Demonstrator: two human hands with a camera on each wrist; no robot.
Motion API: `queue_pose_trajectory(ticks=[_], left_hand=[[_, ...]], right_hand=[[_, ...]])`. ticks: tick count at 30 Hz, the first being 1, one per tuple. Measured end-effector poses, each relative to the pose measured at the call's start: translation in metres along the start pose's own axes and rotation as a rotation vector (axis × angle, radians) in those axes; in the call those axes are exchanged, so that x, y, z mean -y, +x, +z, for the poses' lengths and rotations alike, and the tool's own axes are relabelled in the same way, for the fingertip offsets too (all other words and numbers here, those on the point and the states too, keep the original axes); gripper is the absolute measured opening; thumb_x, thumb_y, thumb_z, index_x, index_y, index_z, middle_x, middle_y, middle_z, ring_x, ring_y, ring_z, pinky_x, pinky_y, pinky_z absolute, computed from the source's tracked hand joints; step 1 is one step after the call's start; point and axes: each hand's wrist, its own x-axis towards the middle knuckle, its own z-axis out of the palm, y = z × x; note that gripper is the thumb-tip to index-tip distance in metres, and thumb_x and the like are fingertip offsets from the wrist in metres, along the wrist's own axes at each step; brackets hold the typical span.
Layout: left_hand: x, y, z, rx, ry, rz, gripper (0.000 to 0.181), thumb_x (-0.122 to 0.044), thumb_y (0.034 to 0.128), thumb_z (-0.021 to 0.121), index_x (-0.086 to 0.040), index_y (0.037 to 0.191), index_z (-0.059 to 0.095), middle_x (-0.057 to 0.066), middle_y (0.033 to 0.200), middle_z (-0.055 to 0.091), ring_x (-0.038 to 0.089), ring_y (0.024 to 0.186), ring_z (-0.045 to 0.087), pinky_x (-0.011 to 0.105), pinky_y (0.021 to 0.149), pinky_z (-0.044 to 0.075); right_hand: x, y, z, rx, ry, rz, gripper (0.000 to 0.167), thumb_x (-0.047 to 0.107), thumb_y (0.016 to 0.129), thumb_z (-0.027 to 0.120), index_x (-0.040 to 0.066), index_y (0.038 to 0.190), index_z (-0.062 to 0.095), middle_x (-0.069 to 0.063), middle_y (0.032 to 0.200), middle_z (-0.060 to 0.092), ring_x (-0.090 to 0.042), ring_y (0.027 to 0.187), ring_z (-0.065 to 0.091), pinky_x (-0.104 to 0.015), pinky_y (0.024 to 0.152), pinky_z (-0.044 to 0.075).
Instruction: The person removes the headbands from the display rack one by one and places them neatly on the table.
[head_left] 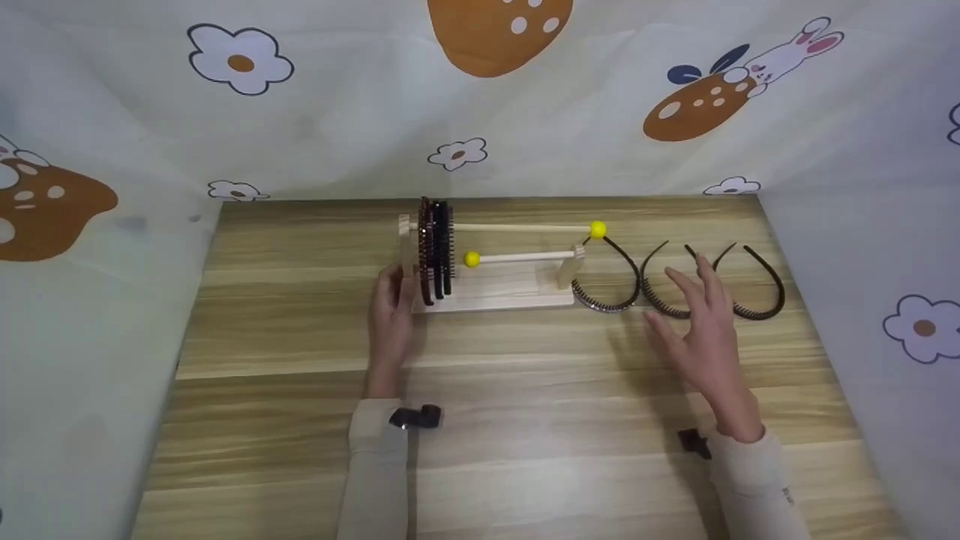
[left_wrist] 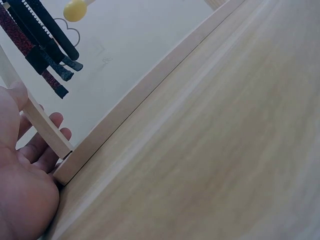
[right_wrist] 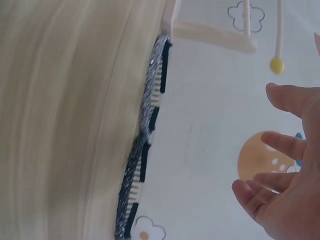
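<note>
A light wooden rack (head_left: 517,289) stands on the table, with two horizontal rods tipped by yellow balls. Several dark toothed headbands (head_left: 437,259) hang together at the left end of its upper rod. My left hand (head_left: 390,315) grips the rack's left upright (left_wrist: 47,125), thumb on one side and fingers on the other. Right of the rack lie three headbands: a near one (head_left: 615,306), a middle one (head_left: 651,296) and a far one (head_left: 780,289). Over the middle and far ones hovers my right hand (head_left: 709,337), fingers spread and holding nothing. It partly hides both.
The wood-grain table (head_left: 525,435) runs back to a pale printed cloth wall (head_left: 337,135). Similar cloth rises along the left and right sides. One yellow ball (head_left: 598,229) sticks out at the rack's right, above the near headband.
</note>
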Motion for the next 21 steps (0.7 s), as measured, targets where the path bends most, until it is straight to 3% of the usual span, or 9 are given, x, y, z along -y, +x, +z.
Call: queue_pose_trajectory(ticks=[6, 14, 21], left_hand=[[-0.001, 0.0, 0.0, -0.005, 0.007, -0.026, 0.043, -0.021, 0.1178, 0.057, 0.001, 0.154, 0.052, 0.025, 0.16, 0.055, 0.04, 0.152, 0.05, 0.054, 0.13, 0.04], [-0.004, -0.001, -0.001, -0.01, 0.06, -0.053, 0.047, -0.023, 0.1188, 0.055, 0.0, 0.159, 0.049, 0.026, 0.167, 0.048, 0.041, 0.157, 0.045, 0.053, 0.132, 0.037], [-0.005, -0.001, -0.001, -0.003, 0.06, -0.053, 0.046, -0.024, 0.1185, 0.056, -0.001, 0.158, 0.05, 0.024, 0.164, 0.052, 0.04, 0.154, 0.049, 0.053, 0.13, 0.04]], right_hand=[[0.018, -0.001, 0.011, -0.007, 0.026, -0.036, 0.066, 0.007, 0.089, 0.09, 0.001, 0.149, 0.062, -0.03, 0.173, 0.035, -0.057, 0.153, 0.037, -0.084, 0.117, 0.035], [0.039, -0.003, 0.03, 0.046, 0.036, -0.071, 0.067, 0.012, 0.09, 0.09, 0.001, 0.151, 0.062, -0.03, 0.174, 0.034, -0.056, 0.154, 0.036, -0.082, 0.12, 0.035], [0.06, -0.007, 0.047, 0.078, 0.067, -0.09, 0.067, 0.012, 0.089, 0.092, 0.001, 0.149, 0.064, -0.028, 0.174, 0.035, -0.053, 0.152, 0.041, -0.076, 0.12, 0.039]])
